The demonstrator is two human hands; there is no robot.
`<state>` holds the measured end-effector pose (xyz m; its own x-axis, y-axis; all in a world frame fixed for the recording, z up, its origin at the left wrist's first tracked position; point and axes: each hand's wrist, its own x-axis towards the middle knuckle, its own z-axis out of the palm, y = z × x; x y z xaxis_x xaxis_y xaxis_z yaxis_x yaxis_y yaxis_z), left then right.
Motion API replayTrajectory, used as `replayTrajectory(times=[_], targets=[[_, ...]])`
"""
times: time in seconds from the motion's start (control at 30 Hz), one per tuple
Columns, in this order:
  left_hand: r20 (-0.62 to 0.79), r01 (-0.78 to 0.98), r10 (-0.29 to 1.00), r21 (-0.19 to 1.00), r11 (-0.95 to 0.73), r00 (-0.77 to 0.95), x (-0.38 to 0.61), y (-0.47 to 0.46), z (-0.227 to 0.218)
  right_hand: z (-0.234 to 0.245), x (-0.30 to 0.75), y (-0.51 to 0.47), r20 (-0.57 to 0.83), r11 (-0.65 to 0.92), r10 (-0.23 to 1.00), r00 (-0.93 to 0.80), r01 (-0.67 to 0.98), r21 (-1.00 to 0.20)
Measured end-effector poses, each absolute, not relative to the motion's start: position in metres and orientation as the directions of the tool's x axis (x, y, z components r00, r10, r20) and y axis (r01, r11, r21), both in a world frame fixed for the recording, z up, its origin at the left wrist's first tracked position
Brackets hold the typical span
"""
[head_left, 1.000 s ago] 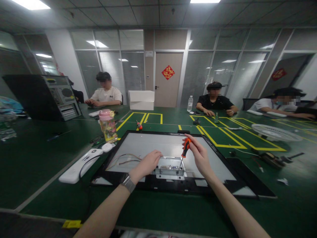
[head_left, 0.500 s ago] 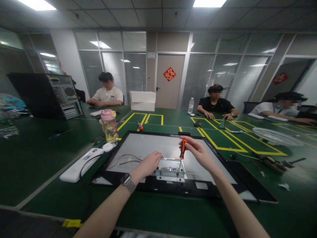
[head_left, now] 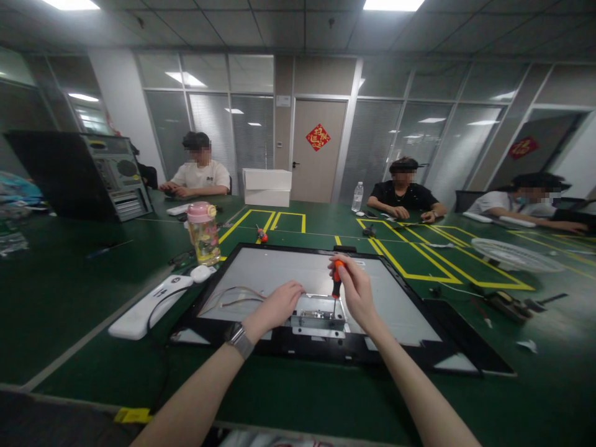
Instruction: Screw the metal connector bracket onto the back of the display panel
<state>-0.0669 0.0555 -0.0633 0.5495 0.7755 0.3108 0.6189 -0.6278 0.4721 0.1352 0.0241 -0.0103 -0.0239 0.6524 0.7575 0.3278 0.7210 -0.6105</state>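
An orange and black screwdriver [head_left: 336, 282] stands nearly upright in my right hand [head_left: 357, 290], gripped by its handle with the fingers closed. Its shaft points down to the right part of a silver metal bracket [head_left: 318, 323]. At the bracket's upper left edge is my left hand [head_left: 280, 304], fingers curled and held together, the tips against the metal and partly hidden. The bracket sits on a large flat display panel [head_left: 284, 264] with a black frame, lying on the green table. Thin cables [head_left: 235, 297] run over the panel left of my left hand.
A white power strip [head_left: 151, 307] and a pink-lidded bottle [head_left: 203, 233] stand left of the panel. Farther left is a black computer case [head_left: 69, 177]. A dark flat piece [head_left: 465, 338] lies at the right. Several people sit across the table, beyond a white box [head_left: 266, 187].
My right hand and the screwdriver have moved slightly left, and the screwdriver is more upright. My left hand stays at the bracket. The whole view has shifted a little.
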Motion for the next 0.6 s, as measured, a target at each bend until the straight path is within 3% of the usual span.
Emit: replayTrajectory(times=[0.17, 0.43, 0.6], targets=[[0.312, 0.618, 0.775, 0.472, -0.629, 0.55, -0.067, 0.054, -0.061, -0.01, 0.13, 0.025, 0.72, 0.686, 0.69, 0.082, 0.244, -0.685], [0.311, 0.619, 0.774, 0.468, -0.63, 0.552, -0.067, 0.052, -0.058, -0.014, 0.142, 0.024, 0.79, 0.696, 0.613, -0.014, 0.483, -0.532], [0.309, 0.625, 0.776, 0.464, -0.628, 0.55, -0.066, 0.053, -0.06, -0.012, 0.137, 0.023, 0.753, 0.662, 0.628, 0.197, 0.372, -0.65]])
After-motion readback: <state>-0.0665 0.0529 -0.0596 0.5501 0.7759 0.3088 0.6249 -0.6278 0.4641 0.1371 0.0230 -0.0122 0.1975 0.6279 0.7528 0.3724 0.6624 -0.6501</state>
